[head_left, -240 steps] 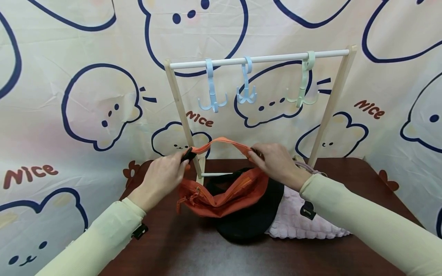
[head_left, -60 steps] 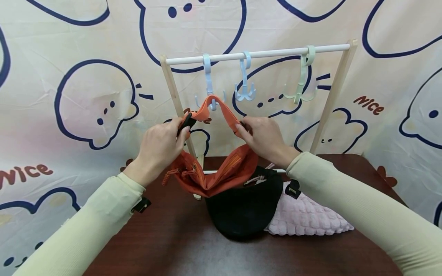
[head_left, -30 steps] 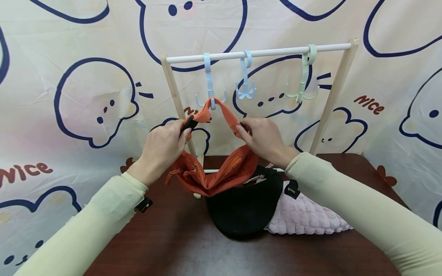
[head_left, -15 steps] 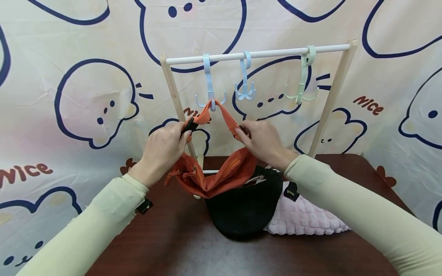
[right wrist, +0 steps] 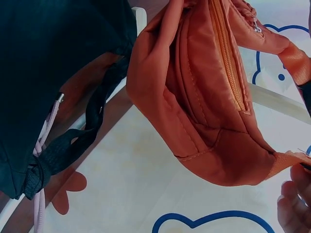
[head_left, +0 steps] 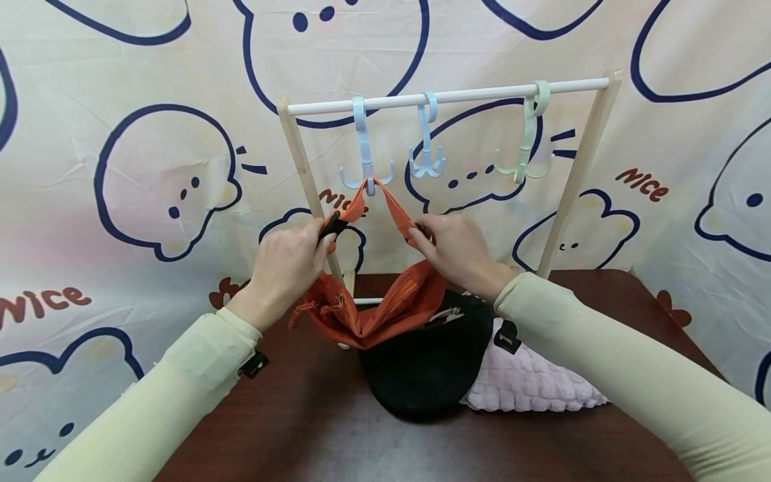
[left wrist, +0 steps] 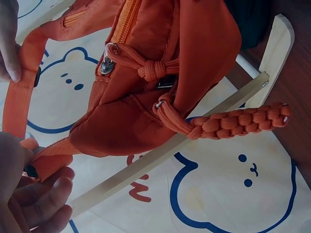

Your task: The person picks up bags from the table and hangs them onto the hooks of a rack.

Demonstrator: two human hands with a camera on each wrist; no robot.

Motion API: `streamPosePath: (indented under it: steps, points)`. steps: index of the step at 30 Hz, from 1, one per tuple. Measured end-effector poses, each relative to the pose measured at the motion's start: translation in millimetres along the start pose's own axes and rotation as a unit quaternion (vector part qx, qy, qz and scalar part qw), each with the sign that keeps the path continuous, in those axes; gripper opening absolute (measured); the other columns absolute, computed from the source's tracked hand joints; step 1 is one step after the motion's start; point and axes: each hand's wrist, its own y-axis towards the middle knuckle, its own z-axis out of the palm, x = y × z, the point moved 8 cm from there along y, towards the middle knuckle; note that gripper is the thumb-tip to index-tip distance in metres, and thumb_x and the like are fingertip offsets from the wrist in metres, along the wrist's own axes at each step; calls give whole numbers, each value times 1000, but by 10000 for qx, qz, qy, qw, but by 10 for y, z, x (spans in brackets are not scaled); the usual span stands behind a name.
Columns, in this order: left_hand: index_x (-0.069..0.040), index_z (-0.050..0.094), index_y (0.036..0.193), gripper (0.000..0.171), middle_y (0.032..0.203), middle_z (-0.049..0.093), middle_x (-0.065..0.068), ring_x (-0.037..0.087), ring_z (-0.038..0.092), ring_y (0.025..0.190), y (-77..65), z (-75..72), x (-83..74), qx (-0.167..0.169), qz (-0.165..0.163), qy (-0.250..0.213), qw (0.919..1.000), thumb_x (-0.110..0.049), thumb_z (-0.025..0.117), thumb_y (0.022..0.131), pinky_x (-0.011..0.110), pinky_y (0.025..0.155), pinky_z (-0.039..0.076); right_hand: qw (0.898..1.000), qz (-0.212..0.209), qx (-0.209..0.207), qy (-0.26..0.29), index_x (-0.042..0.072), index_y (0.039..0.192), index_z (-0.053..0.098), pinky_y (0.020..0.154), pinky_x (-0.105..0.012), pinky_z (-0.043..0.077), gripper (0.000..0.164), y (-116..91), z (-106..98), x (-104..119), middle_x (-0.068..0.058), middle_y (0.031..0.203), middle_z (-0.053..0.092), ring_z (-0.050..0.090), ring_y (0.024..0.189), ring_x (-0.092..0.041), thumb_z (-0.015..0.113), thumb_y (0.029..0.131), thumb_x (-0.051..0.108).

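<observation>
The left hand's grip (head_left: 286,264) holds one side of the orange strap (head_left: 394,209); the right hand's grip (head_left: 456,249) pinches the other. The strap's peak shows behind a prong of the leftmost blue hook (head_left: 365,146); the orange bag (head_left: 385,323) hangs below, above the bench (head_left: 289,415).

Head cam fwd/down, wrist cams close up, all share orange bag (head_left: 379,325)
</observation>
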Motion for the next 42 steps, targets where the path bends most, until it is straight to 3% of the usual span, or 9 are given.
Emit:
streamPosePath:
  steps: [8,22,29,36,42]
  points:
    - [-3,65,93,20,64,62,8,24,55,51,-9,23,6,22,-36,-60,10000,-22,62,101,40,50,47,10000,-41,40,46,8,94,72,52,-27,35,22,6,28,10,-3,64,58,48,56,-16,60,102,24]
    - [-2,64,96,20,65,62,9,25,55,51,-20,89,16,220,-179,-174,9994,-21,60,102,40,49,47,9999,9,146,60,8,100,74,56,-28,39,23,-4,95,12,-4,69,63,52,61,-17,60,102,25]
    - [0,64,105,23,71,66,12,25,57,54,-18,137,16,415,-234,-283,9985,-22,60,102,40,52,50,9998,52,164,75,8,102,75,55,-28,37,22,-7,134,3,-3,68,61,50,60,-17,60,102,26]
    - [0,64,104,23,70,67,13,28,59,54,-19,169,10,331,-208,-278,9988,-23,61,101,43,50,49,9999,70,126,56,10,102,75,54,-28,36,22,-6,141,-1,-2,65,59,49,58,-16,61,102,26]
    - [2,65,115,29,76,70,16,29,62,57,-17,219,9,420,-348,-292,9981,-23,61,101,44,52,51,9999,79,123,18,10,106,76,55,-28,38,23,-14,150,-9,-3,70,64,52,60,-17,61,102,27]
